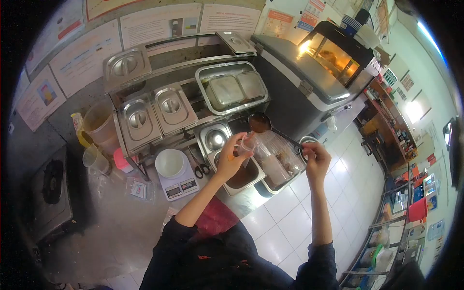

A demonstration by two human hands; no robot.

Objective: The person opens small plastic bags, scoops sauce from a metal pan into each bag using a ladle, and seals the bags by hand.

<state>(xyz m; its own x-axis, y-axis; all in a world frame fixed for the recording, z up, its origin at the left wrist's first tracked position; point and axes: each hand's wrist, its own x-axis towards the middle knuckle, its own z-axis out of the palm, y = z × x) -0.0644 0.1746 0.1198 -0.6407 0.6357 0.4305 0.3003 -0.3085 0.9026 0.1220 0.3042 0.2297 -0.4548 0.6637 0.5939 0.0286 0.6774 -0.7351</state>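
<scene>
The small clear cup was in your left hand, pinched between thumb and fingers; its tilt was hard to tell. Just beyond it was the bowl of the black ladle, glossy, with brown inside. The ladle's long handle slanted back rightward to your right hand, whose grip was closed on its end, well apart from the cup. Below your left hand was a metal pan with brown contents. Farther left, a white bowl sat on a kitchen scale on the worktop.
</scene>
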